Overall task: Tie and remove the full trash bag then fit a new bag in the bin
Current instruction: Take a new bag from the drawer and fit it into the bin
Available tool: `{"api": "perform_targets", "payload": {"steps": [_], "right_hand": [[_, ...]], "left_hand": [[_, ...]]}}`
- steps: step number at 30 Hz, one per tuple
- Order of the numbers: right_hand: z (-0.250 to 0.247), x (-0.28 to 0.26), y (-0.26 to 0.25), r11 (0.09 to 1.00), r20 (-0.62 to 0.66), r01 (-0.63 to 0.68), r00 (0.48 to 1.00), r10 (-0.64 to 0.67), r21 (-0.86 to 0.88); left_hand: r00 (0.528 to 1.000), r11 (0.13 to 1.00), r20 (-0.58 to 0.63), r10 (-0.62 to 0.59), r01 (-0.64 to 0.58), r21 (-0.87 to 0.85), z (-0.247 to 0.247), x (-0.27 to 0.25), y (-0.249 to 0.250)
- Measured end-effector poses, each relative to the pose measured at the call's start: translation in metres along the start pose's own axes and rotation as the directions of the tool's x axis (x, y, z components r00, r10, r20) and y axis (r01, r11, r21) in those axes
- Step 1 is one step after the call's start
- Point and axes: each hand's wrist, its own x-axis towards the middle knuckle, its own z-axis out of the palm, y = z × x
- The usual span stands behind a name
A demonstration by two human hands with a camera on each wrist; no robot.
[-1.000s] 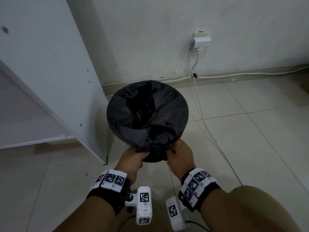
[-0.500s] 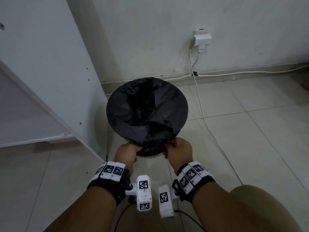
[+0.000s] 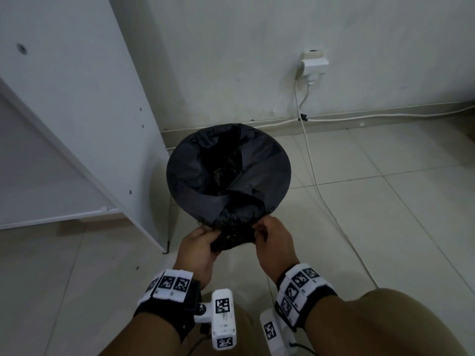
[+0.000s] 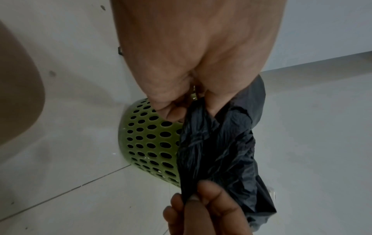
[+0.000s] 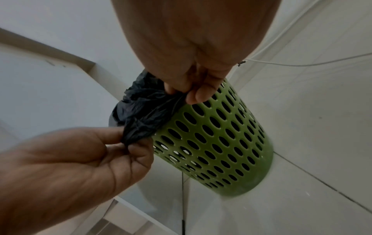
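Left hand: the left hand (image 3: pixel 199 249) pinches the gathered near edge of the bag (image 3: pixel 205 173) between thumb and fingers (image 5: pixel 138 152).
Right hand: the right hand (image 3: pixel 273 242) pinches the same bunch just beside it, fingers (image 5: pixel 198 93) curled on the plastic.
Wrist views only: the bin (image 5: pixel 217 136) is green with oval holes, standing on the floor (image 3: pixel 359 201); bunched plastic hangs over its rim.
Head view only: the bag's mouth is open, stretched round the rim, hiding the bin.
Contents: dark inside; cannot tell.
Around: cabinet (image 3: pixel 77 111) just left, cable (image 3: pixel 312 170) right.
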Motion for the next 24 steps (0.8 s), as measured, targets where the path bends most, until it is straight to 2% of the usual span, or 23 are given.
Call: {"api": "perform_targets", "payload": {"steps": [3, 5, 9, 13, 14, 17, 21, 24], "right_hand": [[0.001, 0.0, -0.001, 0.997, 0.008, 0.077, 0.997, -0.077, -0.022], [0.002, 0.001, -0.003, 0.996, 0.025, 0.082, 0.996, -0.081, -0.043], [0.005, 0.006, -0.007, 0.999, 0.075, -0.013, 0.997, 0.016, -0.047], [0.008, 0.011, -0.012, 0.978, 0.159, -0.173, 0.975, 0.154, 0.118], [0.009, 0.012, -0.014, 0.951, 0.19, -0.239, 0.961, 0.202, 0.195], [0.014, 0.014, -0.019, 0.792, 0.292, -0.423, 0.901, 0.32, 0.439], [0.011, 0.013, -0.027, 0.763, 0.34, -0.419, 0.899, 0.275, 0.492], [0.01, 0.016, -0.03, 0.675, 0.38, -0.485, 0.871, 0.312, 0.556]], "left_hand": [[1.0, 0.999, -0.017, -0.003, 0.003, 0.033, -0.001, 0.001, 0.005], [0.999, 0.997, -0.052, -0.001, 0.005, 0.071, -0.001, 0.002, 0.01], [0.999, 0.998, -0.016, -0.035, 0.036, 0.051, 0.003, -0.006, 0.013], [0.996, 0.997, 0.078, -0.042, 0.037, 0.072, 0.007, -0.02, 0.01], [0.996, 0.995, 0.082, -0.036, 0.029, 0.091, 0.007, -0.023, 0.009], [0.994, 0.992, 0.11, -0.012, -0.002, 0.123, 0.011, -0.027, 0.01], [0.989, 0.982, 0.146, 0.002, -0.029, 0.186, 0.02, -0.027, 0.012], [0.99, 0.963, 0.132, 0.04, -0.074, 0.261, 0.027, -0.025, 0.011]]}}
